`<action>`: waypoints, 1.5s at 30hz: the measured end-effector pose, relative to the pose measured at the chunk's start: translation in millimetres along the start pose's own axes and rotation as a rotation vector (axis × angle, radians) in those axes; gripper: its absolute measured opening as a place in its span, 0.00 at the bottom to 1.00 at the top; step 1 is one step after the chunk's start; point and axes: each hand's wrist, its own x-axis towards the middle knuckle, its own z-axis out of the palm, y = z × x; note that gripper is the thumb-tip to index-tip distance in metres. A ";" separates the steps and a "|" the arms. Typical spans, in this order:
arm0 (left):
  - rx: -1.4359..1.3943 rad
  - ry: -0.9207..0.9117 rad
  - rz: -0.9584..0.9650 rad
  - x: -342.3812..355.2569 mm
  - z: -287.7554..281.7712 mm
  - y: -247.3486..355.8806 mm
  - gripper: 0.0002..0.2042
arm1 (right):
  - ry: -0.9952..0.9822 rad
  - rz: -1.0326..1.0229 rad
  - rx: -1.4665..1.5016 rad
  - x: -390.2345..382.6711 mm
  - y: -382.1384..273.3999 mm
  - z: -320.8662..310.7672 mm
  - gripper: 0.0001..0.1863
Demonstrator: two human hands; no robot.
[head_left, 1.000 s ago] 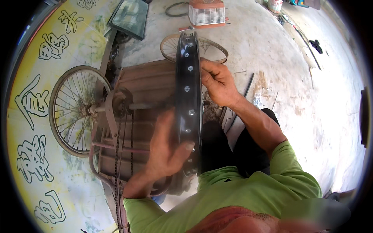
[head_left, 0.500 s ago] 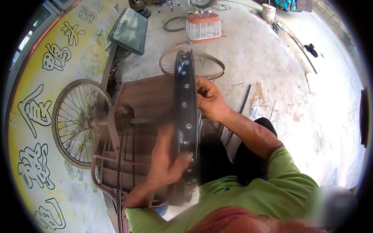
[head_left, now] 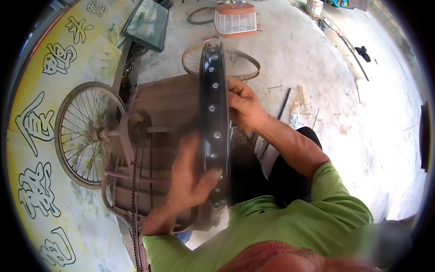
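The left hand (head_left: 188,183) comes up from the lower left, fingers reaching forward along the near-upright black rim's (head_left: 213,122) left side, thumb laid across its outer face. The fingers are blurred, so whether they clamp the rim cannot be told. The right hand (head_left: 247,109) is bent inward at the rim's upper right edge, fingers curled near the thumb; its fingertips are hidden, and what they grip, if anything, cannot be told. The hands are apart, on opposite sides of the rim, which stands edge-on in front of the person's body.

There is one black rim, with at least eight metal studs along its face. Two spoked wheels show besides: a cart wheel (head_left: 102,134) at the left and a loose wheel (head_left: 247,77) lying on the floor beyond. Two runs of chain (head_left: 134,195) pass left of the left hand.

A brown bed (head_left: 167,97) spreads behind the left hand. The rim covers part of the loose wheel. Farther off stand one box (head_left: 235,20) and a glass panel (head_left: 147,25); a dark rod (head_left: 284,106) lies right of the right hand.
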 end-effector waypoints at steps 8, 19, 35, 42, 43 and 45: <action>0.027 -0.024 0.005 2.0 -0.4 2.8 0.35 | -0.069 -0.007 -0.054 -1.7 -0.8 -5.4 0.13; 0.049 -0.021 0.085 3.3 -0.1 -1.2 0.35 | -0.048 0.032 0.041 -2.6 -5.1 -1.1 0.13; 0.013 -0.017 0.024 2.7 -0.7 1.6 0.36 | -0.042 -0.115 -0.080 -0.9 9.1 -5.6 0.17; 0.002 -0.009 0.011 2.1 0.8 0.6 0.37 | -0.015 0.020 0.035 -3.7 -1.5 0.1 0.16; -0.006 -0.007 0.003 2.2 1.4 0.9 0.37 | -0.026 -0.005 -0.008 -3.2 1.6 -4.5 0.16; -0.007 -0.002 -0.003 1.3 1.3 0.7 0.38 | -0.034 -0.050 -0.045 -1.6 3.8 -5.5 0.16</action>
